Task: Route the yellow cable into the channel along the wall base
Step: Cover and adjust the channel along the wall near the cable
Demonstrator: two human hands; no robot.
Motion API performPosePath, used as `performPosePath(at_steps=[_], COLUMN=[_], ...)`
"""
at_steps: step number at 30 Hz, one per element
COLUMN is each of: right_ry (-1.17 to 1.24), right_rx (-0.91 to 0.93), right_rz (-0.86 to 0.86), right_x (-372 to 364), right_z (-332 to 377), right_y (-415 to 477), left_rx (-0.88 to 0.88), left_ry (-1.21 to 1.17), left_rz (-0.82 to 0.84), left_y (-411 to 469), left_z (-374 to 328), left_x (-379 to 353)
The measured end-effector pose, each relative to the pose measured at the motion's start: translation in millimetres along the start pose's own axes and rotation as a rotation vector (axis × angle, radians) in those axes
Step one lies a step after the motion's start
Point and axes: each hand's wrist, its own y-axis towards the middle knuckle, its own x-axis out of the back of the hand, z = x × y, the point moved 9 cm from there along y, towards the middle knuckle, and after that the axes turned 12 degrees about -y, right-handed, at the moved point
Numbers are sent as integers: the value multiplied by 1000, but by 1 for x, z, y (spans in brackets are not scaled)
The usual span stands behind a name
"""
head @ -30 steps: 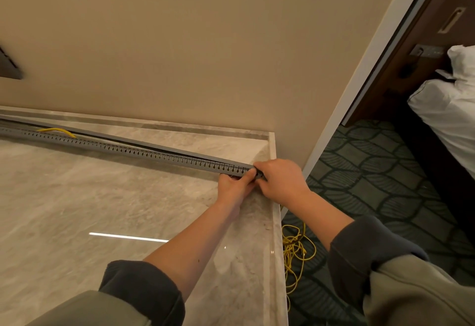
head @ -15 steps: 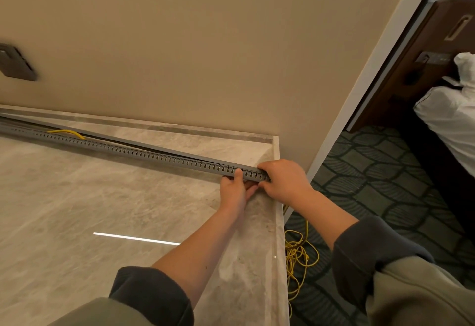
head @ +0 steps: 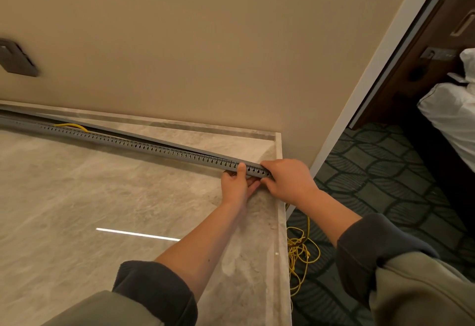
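Observation:
A long grey slotted cable channel (head: 144,147) lies on the marble top, running from the far left to the right edge. My left hand (head: 237,187) grips its right end from the front, thumb up on the slotted side. Over the very tip of the channel closes my right hand (head: 288,180). A short loop of yellow cable (head: 73,126) pokes out of the channel far left. More yellow cable (head: 299,251) lies tangled on the carpet below the marble edge. What my right fingers pinch is hidden.
The beige wall (head: 205,43) rises just behind the channel, with a dark wall plate (head: 15,59) at left. The marble top (head: 102,210) ends at a raised rim (head: 281,223) on the right. Beyond are patterned green carpet (head: 385,171), a wooden panel and white bedding (head: 452,112).
My left thumb has slid up onto the channel's slotted side and the hand has shifted slightly left. The right hand stays on the channel end. The view has drifted a little.

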Motion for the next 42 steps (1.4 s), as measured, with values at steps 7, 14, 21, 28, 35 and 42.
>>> performPosePath(at_steps=[7,14,21,28,35,42], right_ry=[39,54,36,58,335,322], right_rx=[-10,-37,-35,-51,-170,-212], right_rz=[18,41,29,34,111,-13], right_x=[1,1,0,3,-7,-7], right_z=[-1,-2,-1,-5,-23,-25], right_y=[1,1,1,-3,-12,-22], left_rx=[17,21,28,15,2,2], left_ry=[69,38,39,34,24,34], left_rz=[72,35,27,40,36,31], left_y=[-2,-1,-3,-3,-1,1], left_z=[1,0,-1,-1,2,2], left_x=[0,1,1,1,0,-1])
